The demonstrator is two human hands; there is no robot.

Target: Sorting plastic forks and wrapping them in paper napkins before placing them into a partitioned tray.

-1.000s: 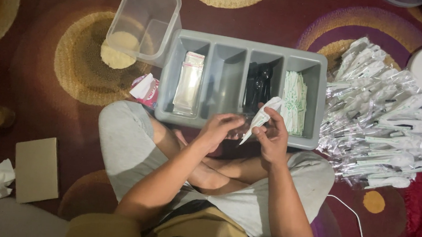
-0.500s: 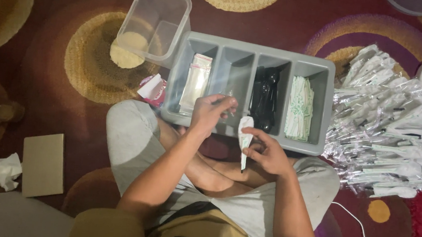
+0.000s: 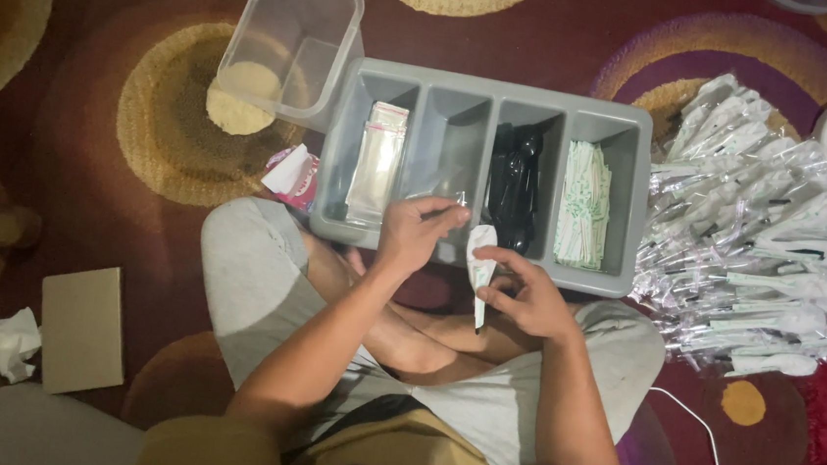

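Gripping a white spoon [image 3: 479,259], the right hand [image 3: 524,298] sits at 6 o'clock of the grey tray [image 3: 632,205]; left hand [image 3: 413,233] pinches a clear wrapper [image 3: 448,198] over its second compartment.

Wrapped spoons [image 3: 765,260] lie right of the tray [image 3: 635,161] (four compartments).

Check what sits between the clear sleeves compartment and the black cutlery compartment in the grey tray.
In the head view, one compartment of the grey tray lies between the clear sleeves and the black cutlery. It looks nearly bare; the left hand reaches over its near end.
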